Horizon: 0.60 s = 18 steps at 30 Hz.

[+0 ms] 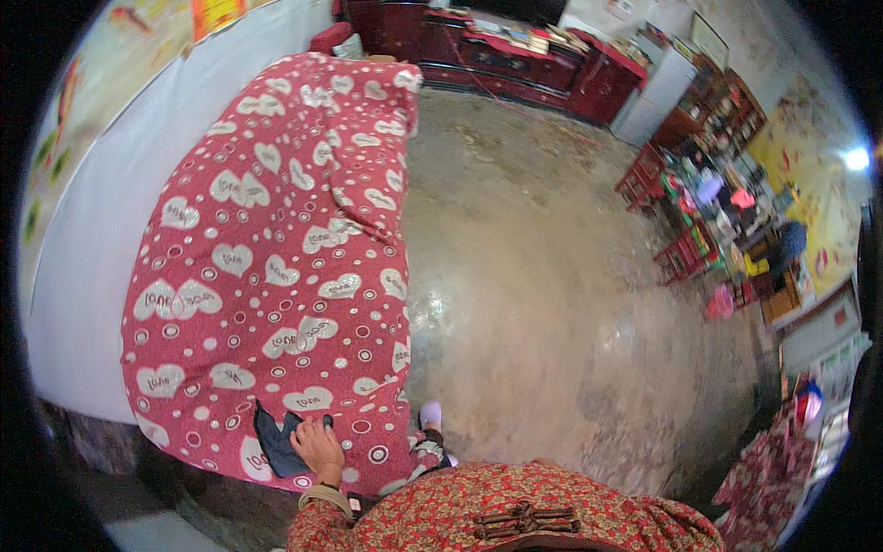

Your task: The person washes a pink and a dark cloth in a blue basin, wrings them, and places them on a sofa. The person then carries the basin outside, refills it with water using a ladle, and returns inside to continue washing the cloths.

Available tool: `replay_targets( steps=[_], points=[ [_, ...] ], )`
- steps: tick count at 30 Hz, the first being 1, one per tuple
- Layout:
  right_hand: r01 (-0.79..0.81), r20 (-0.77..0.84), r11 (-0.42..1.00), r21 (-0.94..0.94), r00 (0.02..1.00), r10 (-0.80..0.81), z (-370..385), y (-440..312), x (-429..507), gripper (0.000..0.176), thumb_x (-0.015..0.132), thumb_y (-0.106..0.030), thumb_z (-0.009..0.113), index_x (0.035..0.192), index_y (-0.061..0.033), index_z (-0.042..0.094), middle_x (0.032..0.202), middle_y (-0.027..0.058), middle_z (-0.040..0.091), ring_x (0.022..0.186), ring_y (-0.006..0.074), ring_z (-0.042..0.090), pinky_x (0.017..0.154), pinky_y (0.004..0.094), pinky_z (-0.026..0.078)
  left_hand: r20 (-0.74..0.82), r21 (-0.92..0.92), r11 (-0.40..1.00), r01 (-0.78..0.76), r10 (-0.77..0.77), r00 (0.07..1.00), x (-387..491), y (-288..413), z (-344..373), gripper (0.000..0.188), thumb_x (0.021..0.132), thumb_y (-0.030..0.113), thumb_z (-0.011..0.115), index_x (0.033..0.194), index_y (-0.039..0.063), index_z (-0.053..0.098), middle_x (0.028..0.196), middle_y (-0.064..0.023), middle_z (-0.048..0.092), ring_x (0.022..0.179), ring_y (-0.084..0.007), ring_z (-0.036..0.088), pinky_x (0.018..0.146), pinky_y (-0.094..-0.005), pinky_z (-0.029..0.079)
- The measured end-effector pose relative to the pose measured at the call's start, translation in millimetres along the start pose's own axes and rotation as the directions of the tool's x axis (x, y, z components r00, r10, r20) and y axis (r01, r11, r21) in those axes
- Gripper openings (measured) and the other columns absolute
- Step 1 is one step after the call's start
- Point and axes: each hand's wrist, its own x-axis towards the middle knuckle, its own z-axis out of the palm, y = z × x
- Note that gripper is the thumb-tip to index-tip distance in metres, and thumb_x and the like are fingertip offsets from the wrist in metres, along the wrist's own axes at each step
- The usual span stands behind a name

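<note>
At the near end of a bed, my left hand lies over a dark grey-blue cloth, fingers curled onto it. A small dark fold of the cloth shows beside my thumb. Beneath it spreads a pink-red blanket patterned with white hearts, dots and rings, some hearts bearing writing. The blanket covers the bed and has creases along its right side. My right hand is out of view. Part of my patterned red-and-tan jacket fills the bottom of the view.
One light purple shoe stands on the concrete floor by the bed. Dark red cabinets line the far wall, near a white refrigerator. At right, red wooden chairs adjoin a cluttered table. A pink basin sits nearby.
</note>
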Motion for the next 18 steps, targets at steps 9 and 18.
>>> replay_targets(
  steps=[9, 18],
  points=[
    [-0.323, -0.047, 0.946, -0.028, 0.946, 0.322, -206.7, -147.7, 194.3, 0.036, 0.086, -0.036, 0.050, 0.099, -0.0028, 0.057, 0.078, 0.0166, 0.062, 0.074, 0.0277, 0.061, 0.068, 0.0382, 0.048, 0.026, -0.054, 0.995, 0.082, -0.081, 0.996, 5.1, 4.5, -5.3, 0.024, 0.077, 0.020, 0.057, 0.097, 0.006, 0.058, 0.114, -0.0094, 0.052, 0.113, -0.0268, 0.041, 0.100, -0.0468, 0.023],
    [-0.138, -0.047, 0.976, 0.167, 0.988, 0.148, -302.0, -170.2, 269.4, 0.035, 0.086, -0.029, 0.052, 0.103, 0.0009, 0.055, 0.078, 0.0127, 0.064, 0.067, 0.0198, 0.062, 0.064, 0.0346, 0.049, 0.080, 0.029, 0.994, 0.103, -0.105, 0.991, 16.0, 12.5, -6.1, 0.024, 0.079, 0.023, 0.053, 0.092, 0.004, 0.058, 0.111, -0.0145, 0.054, 0.108, -0.0307, 0.043, 0.096, -0.0471, 0.026]
  ],
)
